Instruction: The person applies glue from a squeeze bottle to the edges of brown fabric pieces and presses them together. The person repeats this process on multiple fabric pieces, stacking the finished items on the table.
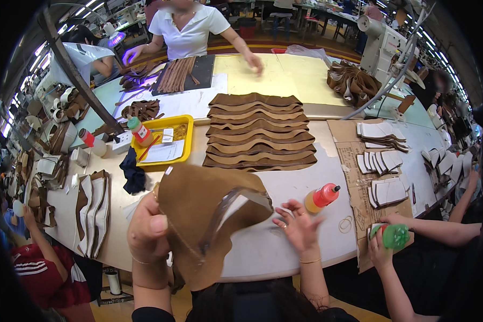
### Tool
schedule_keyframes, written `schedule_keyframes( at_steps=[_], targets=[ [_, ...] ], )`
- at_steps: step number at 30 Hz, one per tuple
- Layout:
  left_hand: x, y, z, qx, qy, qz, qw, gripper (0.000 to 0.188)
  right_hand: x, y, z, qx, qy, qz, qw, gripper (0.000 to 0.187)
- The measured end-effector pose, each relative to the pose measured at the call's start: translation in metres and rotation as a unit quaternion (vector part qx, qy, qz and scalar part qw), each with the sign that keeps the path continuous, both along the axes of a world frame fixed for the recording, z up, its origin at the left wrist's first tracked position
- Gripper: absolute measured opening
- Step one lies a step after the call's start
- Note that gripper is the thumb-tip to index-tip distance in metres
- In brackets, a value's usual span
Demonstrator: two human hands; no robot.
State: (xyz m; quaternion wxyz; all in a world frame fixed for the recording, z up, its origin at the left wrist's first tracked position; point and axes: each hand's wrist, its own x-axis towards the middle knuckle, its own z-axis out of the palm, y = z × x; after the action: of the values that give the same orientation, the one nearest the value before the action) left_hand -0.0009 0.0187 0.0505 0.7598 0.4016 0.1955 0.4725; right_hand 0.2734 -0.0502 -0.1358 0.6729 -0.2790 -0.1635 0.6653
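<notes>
Pale rounded worktable [284,252] | 12 o'clock: overlapping wavy brown leather strips [258,131] | 10 o'clock: yellow plastic tray [183,122] | 3 o'clock: flat cardboard sheet [354,193], orange-capped squeeze bottle [321,197] | 9 o'clock: dark blue cloth [133,172]

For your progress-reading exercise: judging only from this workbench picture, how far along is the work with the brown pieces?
Done, it seems: a neat overlapped row of brown pieces laid out mid-table. In hand: the left hand holds up one brown piece; the right hand hovers open beside it. Possibly left: the brown heap at the far edge.
</notes>
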Motion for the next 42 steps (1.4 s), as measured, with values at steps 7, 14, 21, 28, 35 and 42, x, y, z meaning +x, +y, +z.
schedule_keyframes(
  at_steps=[7, 14, 21, 28, 35, 42],
  targets=[
    [-0.076, 0.03, -0.115, -0.103, 0.328, -0.042, 0.938, 0.026, -0.037, 0.017, -0.018, -0.009, -0.69, -0.073, 0.72, 0.014],
    [-0.137, 0.019, -0.193, 0.099, 0.514, 0.169, 0.835, 0.024, -0.024, 0.02, -0.018, -0.055, -0.667, -0.076, 0.74, 0.019],
    [-0.148, 0.03, -0.174, -0.029, 0.55, 0.055, 0.833, 0.025, -0.02, 0.034, -0.005, -0.043, -0.638, -0.056, 0.766, 0.026],
    [-0.161, 0.077, -0.112, -0.06, 0.48, 0.041, 0.874, 0.021, -0.007, 0.09, 0.031, 0.079, -0.516, -0.131, 0.843, 0.029],
    [-0.133, 0.153, -0.056, 0.026, 0.427, 0.111, 0.897, 0.027, 0.013, 0.164, 0.086, 0.127, -0.6, -0.21, 0.761, 0.024],
    [-0.057, 0.281, -0.021, 0.14, 0.361, 0.085, 0.918, 0.038, 0.078, 0.272, 0.121, 0.056, -0.645, -0.288, 0.706, 0.018]
  ],
)
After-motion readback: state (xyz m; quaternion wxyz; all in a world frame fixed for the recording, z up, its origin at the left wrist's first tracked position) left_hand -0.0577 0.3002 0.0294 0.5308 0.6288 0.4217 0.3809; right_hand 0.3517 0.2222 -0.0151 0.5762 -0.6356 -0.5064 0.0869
